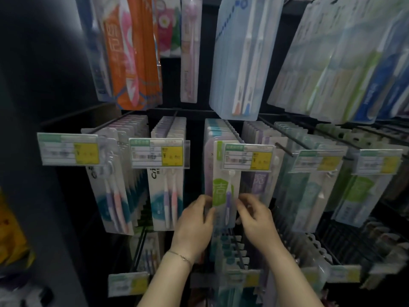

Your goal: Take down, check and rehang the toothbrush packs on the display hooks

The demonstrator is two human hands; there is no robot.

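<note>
A toothbrush pack [225, 185] with a green label and a purple brush hangs upright at the front of the middle hook, its top tucked behind a price tag [247, 159]. My left hand [194, 220] pinches the pack's lower left edge. My right hand [256, 216] grips its lower right edge with curled fingers. More packs of the same row hang behind it on the hook [232, 129].
Rows of toothbrush packs hang on hooks to the left [166, 187] and right [309, 191], each with a yellow price tag. Larger packs hang above [239, 58]. Lower hooks with packs [234, 251] sit under my wrists. A dark post stands at the left.
</note>
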